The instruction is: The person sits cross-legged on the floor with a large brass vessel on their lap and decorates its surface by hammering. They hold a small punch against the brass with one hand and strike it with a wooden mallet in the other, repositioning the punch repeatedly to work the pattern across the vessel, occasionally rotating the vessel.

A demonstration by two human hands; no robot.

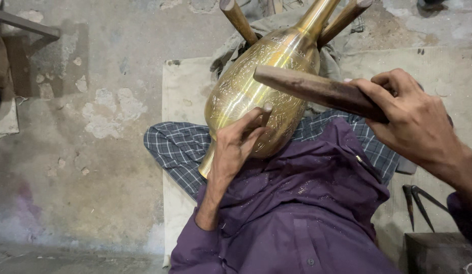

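So I've got the brass vase [256, 96] lying across my lap, its neck propped up at 12 o'clock between two wooden pegs [239, 21]. My left hand [236, 144] sits at 6 o'clock on the belly, fingers curled and pinching something small against the engraved surface; probably a chisel, but I can't really tell from here. My right hand [413, 119], over at 3 o'clock, is clenched tight around a wooden mallet [317, 91], its head raised just above the vase. Best bet, I reckon: keep the left hand braced on the metal so the point doesn't skate, and tap lightly, letting the wrist do it. A pair of dividers [418, 200] lies at 5 o'clock on the mat [187, 86].
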